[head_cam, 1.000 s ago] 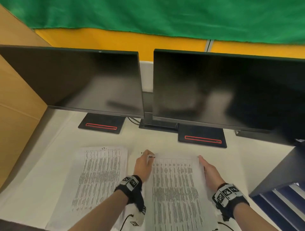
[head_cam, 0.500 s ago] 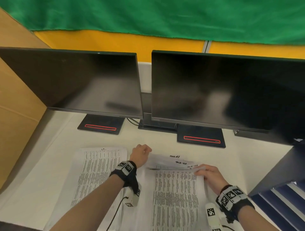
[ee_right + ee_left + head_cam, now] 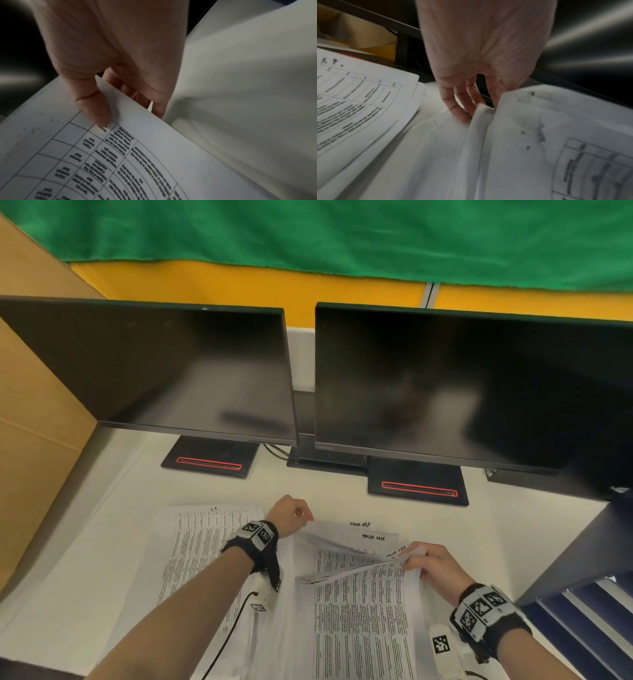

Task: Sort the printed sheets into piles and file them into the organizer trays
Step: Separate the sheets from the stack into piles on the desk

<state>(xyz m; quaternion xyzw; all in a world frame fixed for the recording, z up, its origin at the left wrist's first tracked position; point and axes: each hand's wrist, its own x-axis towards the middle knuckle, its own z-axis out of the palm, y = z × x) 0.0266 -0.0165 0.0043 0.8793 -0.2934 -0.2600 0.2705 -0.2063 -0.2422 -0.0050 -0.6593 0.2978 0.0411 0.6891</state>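
Two lots of printed sheets lie on the white desk (image 3: pixel 102 542). The left pile (image 3: pixel 202 546) lies flat, its corner also in the left wrist view (image 3: pixel 359 94). At the right stack (image 3: pixel 359 621) my right hand (image 3: pixel 424 563) pinches the far right corner of the top sheets (image 3: pixel 120 155) and lifts them, thumb on top. My left hand (image 3: pixel 291 513) curls its fingers (image 3: pixel 460 108) on the far left corner of sheets (image 3: pixel 530 135) lower in that stack. Sheets headed "TASK LIST" (image 3: pixel 373 537) show beneath the lifted ones.
Two dark monitors (image 3: pixel 164 371) (image 3: pixel 462 392) stand close behind the papers on black bases with red slots (image 3: pixel 209 463). A cardboard panel (image 3: pixel 30 405) walls the left side. A dark organizer with blue trays (image 3: pixel 589 607) sits at the right edge.
My right hand has gone from lying flat by the right stack to pinching its top sheets and lifting and pulling them back toward me. My left hand has curled onto the stack's far left corner.
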